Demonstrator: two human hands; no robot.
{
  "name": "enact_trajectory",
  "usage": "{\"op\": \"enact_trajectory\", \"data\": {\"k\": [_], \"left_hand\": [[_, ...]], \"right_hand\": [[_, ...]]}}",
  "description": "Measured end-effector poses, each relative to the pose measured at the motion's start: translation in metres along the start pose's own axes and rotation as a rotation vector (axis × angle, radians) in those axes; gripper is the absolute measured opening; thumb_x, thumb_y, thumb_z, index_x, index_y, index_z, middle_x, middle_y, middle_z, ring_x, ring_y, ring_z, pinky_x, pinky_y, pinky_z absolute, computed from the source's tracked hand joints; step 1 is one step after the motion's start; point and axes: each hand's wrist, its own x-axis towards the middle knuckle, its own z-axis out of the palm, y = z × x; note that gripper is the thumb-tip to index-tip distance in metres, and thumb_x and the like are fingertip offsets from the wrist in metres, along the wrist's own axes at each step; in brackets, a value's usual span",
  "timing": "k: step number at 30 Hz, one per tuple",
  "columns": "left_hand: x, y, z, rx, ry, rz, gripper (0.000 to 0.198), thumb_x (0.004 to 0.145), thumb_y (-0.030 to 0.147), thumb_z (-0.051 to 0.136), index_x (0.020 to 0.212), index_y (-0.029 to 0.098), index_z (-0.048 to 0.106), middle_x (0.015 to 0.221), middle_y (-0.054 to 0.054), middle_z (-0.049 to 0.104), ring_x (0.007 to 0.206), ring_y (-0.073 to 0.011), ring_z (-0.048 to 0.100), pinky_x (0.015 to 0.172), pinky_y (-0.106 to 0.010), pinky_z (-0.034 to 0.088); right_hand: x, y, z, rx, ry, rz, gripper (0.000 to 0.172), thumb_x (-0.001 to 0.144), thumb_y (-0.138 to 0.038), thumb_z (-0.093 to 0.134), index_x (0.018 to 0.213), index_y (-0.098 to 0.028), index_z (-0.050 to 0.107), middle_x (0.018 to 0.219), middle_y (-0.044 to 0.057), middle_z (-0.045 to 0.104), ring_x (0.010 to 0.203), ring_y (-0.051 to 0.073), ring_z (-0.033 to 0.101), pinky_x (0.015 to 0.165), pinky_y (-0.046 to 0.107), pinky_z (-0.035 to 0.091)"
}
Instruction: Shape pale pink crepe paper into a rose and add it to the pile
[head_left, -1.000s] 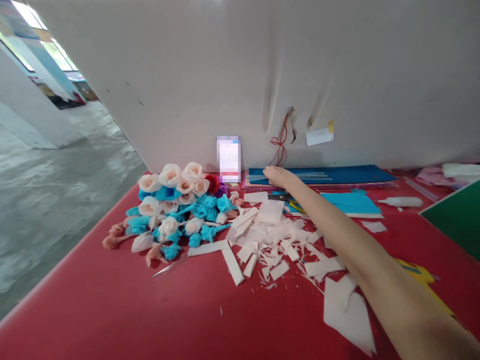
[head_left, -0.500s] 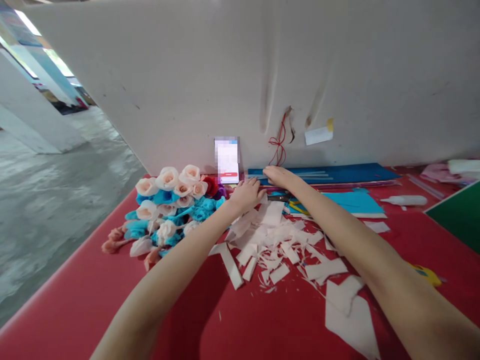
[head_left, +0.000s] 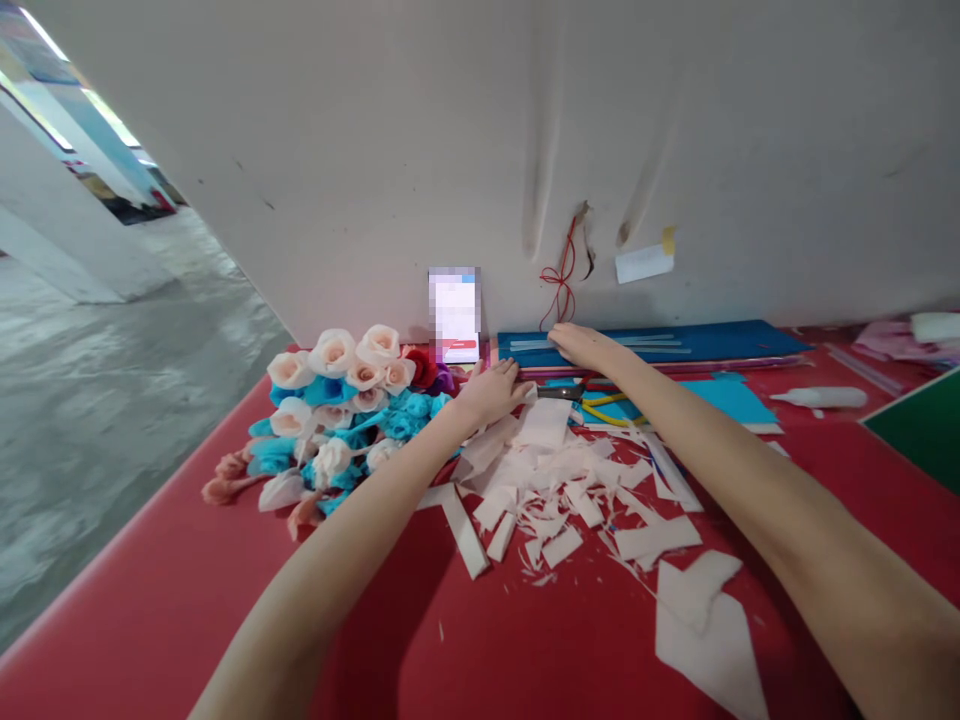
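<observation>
My left hand [head_left: 491,392] lies palm down with its fingers stretched out, at the near left end of a dark blue sheet [head_left: 735,342]. My right hand [head_left: 586,346] is over the middle of that sheet, its fingers pressed together on several thin pale strips [head_left: 660,345]; the exact grip of the fingertips is hidden. Below the hands, scissors with dark blades [head_left: 561,393] and yellow-red handles lie by a light blue sheet [head_left: 739,402]. White paper scraps [head_left: 555,470] are heaped in front of the hands.
Paper-like flowers [head_left: 330,400] in white, blue and pink are piled at left. A lit phone [head_left: 456,320] leans on the white panel [head_left: 360,180]. A white squeeze bottle [head_left: 821,398] and a green board [head_left: 919,430] are at right on the red table [head_left: 525,650].
My right hand has slid a little to the right along the dark blue sheet, and the pale strips have shifted right too. My left hand stays about where it was.
</observation>
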Motion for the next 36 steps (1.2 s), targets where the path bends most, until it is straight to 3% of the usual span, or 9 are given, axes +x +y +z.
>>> {"op": "enact_trajectory", "data": {"k": [4, 9, 20, 28, 36], "left_hand": [[0.000, -0.002, -0.002, -0.012, -0.030, -0.004, 0.039, 0.089, 0.036, 0.047, 0.122, 0.015, 0.046, 0.129, -0.011, 0.046, 0.120, -0.0255, 0.043, 0.101, -0.052, 0.032], [0.009, -0.015, -0.018, -0.006, -0.117, -0.091, 0.029, 0.088, 0.033, 0.050, 0.109, 0.013, 0.054, 0.109, -0.008, 0.057, 0.097, -0.0193, 0.057, 0.085, -0.042, 0.047], [0.018, -0.029, -0.045, 0.021, -0.214, -0.185, 0.025, 0.088, 0.031, 0.051, 0.104, 0.012, 0.055, 0.102, -0.007, 0.059, 0.089, -0.0165, 0.059, 0.077, -0.036, 0.051], [0.017, -0.032, -0.046, 0.062, -0.244, -0.221, 0.026, 0.087, 0.031, 0.051, 0.106, 0.013, 0.054, 0.106, -0.007, 0.057, 0.093, -0.0177, 0.058, 0.079, -0.038, 0.050], [0.027, -0.042, -0.033, 0.065, -0.293, -0.249, 0.027, 0.087, 0.032, 0.052, 0.107, 0.013, 0.054, 0.104, -0.007, 0.058, 0.090, -0.0170, 0.058, 0.077, -0.036, 0.051]], "right_hand": [[-0.005, 0.004, 0.001, -0.028, 0.025, -0.017, 0.019, 0.088, -0.025, 0.050, 0.102, -0.013, 0.057, 0.105, 0.006, 0.058, 0.096, 0.018, 0.056, 0.082, 0.038, 0.046], [-0.010, -0.004, -0.008, -0.041, 0.068, -0.073, 0.022, 0.086, -0.016, 0.048, 0.106, -0.008, 0.055, 0.108, 0.015, 0.055, 0.102, 0.024, 0.050, 0.081, 0.035, 0.040], [-0.012, -0.021, -0.008, 0.020, 0.100, -0.161, 0.031, 0.082, -0.034, 0.057, 0.103, -0.012, 0.058, 0.109, 0.013, 0.053, 0.100, 0.023, 0.047, 0.079, 0.029, 0.037], [-0.021, -0.026, -0.009, 0.017, 0.089, -0.155, 0.024, 0.087, -0.031, 0.050, 0.102, -0.014, 0.058, 0.110, 0.011, 0.051, 0.087, 0.019, 0.055, 0.062, 0.025, 0.038], [-0.023, -0.031, -0.006, -0.026, 0.093, -0.149, 0.021, 0.090, -0.026, 0.044, 0.098, -0.012, 0.058, 0.108, 0.013, 0.052, 0.088, 0.019, 0.055, 0.061, 0.025, 0.037]]}}
